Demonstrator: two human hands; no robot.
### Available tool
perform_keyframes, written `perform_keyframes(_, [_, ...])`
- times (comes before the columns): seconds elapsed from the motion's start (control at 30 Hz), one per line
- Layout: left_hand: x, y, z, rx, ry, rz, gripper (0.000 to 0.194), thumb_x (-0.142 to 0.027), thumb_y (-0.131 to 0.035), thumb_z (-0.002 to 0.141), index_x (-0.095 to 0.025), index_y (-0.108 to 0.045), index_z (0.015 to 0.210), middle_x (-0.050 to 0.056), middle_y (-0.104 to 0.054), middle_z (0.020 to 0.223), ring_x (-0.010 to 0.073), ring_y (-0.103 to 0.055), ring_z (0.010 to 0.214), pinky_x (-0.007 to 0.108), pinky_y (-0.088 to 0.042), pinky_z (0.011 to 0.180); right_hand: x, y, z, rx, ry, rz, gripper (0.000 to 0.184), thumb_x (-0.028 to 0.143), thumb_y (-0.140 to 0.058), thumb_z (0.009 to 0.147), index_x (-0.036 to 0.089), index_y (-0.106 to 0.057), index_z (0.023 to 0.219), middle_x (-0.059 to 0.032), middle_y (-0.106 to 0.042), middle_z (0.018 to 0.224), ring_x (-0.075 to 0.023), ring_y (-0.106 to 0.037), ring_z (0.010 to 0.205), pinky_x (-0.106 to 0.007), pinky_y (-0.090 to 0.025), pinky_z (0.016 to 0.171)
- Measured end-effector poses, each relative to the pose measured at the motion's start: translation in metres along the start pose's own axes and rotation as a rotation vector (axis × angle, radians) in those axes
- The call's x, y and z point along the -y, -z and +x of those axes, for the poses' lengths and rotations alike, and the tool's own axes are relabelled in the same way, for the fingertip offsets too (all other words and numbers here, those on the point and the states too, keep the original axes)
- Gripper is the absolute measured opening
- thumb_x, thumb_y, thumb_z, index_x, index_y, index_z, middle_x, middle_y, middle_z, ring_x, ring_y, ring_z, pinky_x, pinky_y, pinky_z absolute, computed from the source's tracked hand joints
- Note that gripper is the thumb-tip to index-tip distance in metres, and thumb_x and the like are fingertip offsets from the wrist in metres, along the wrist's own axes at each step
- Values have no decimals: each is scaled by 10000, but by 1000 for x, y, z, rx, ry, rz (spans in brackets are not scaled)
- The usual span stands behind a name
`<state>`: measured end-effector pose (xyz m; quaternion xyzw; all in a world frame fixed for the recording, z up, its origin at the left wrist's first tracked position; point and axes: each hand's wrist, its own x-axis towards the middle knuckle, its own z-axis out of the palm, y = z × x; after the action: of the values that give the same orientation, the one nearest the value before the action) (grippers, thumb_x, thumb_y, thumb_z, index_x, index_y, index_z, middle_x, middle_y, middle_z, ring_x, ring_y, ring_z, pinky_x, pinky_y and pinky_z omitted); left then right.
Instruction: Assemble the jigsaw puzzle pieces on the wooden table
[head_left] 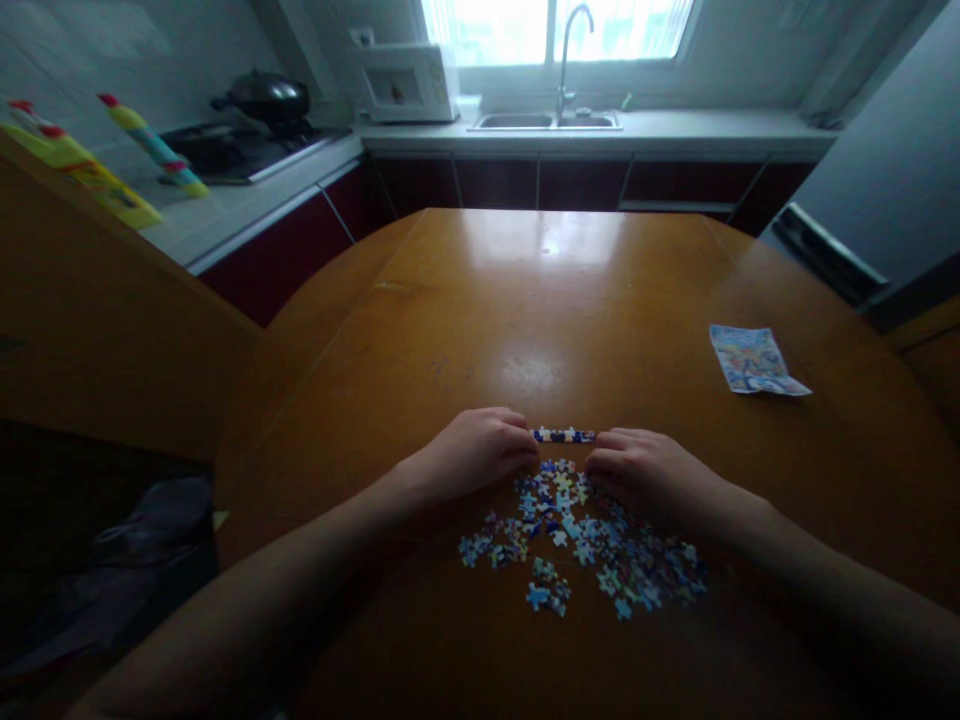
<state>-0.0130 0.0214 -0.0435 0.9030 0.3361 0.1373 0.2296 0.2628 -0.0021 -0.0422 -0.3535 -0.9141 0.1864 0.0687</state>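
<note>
A narrow strip of joined jigsaw puzzle pieces [562,436], dark blue and white, lies crosswise on the wooden table [465,320]. My left hand [491,450] has its curled fingers closed at the strip's left end. At the other end, the bent fingers of my right hand [641,470] are closed on it too. The fingertips and the strip's two ends are partly hidden. Loose jigsaw pieces [585,540], mostly light blue with some dark blue, are spread just below the strip. Part of that pile lies under and beside my right hand.
A creased picture sheet [754,360] lies on the table at the right. Beyond the table are a counter with a sink [517,121], a microwave [405,85] and a stove carrying a black wok [266,97]. Cleaner bottles [154,145] stand at the left.
</note>
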Motion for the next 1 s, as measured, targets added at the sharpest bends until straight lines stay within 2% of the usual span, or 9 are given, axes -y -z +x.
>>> perform_keyframes(0.17, [-23, -15, -3, -112, 205, -59, 93, -299, -711, 913, -222, -764, 917, 40, -692, 872, 172, -630, 801, 291, -519, 705, 0, -1, -1, -22, -4, -10, 214, 242, -529, 988, 194, -717, 899, -61, -696, 877, -182, -610, 787, -328, -414, 699])
perform_keyframes(0.33, [-30, -29, -7, -125, 235, -55, 148, -302, -727, 900, -254, -758, 1037, 45, -686, 975, 190, -634, 866, 313, -535, 742, 1, 0, -1, -42, -12, 8, 214, 234, -527, 986, 199, -721, 903, -68, -705, 896, -186, -617, 804, -337, -417, 713])
perform_keyframes(0.47, [-29, -31, -6, -96, 282, -86, 91, -281, -700, 918, -243, -749, 985, 40, -665, 978, 192, -631, 867, 321, -531, 725, -1, 0, -1, -25, -14, -7, 197, 232, -531, 985, 199, -717, 926, -63, -706, 901, -187, -619, 822, -337, -420, 724])
perform_keyframes(0.6, [-30, -30, -5, -88, 268, -69, 47, -240, -697, 911, -224, -699, 955, 41, -647, 1011, 202, -621, 907, 342, -535, 755, -2, 0, 0, -27, -17, -9, 198, 234, -534, 983, 194, -709, 901, -63, -703, 888, -186, -616, 808, -333, -416, 710])
perform_keyframes(0.83, [-33, -27, -3, -78, 276, -73, 93, -175, -722, 865, -196, -646, 913, 53, -638, 1009, 218, -611, 947, 379, -544, 817, 1, 0, 1, -41, -6, -8, 236, 256, -507, 1001, 192, -707, 895, -67, -700, 876, -181, -607, 785, -329, -418, 709])
perform_keyframes(1.0, [-33, -32, -7, -102, 225, -149, 121, -92, -703, 849, -195, -639, 856, 39, -665, 969, 207, -606, 932, 354, -522, 808, 4, 1, 1, -46, -13, -8, 244, 275, -501, 1011, 190, -706, 911, -66, -694, 889, -180, -603, 805, -322, -416, 715])
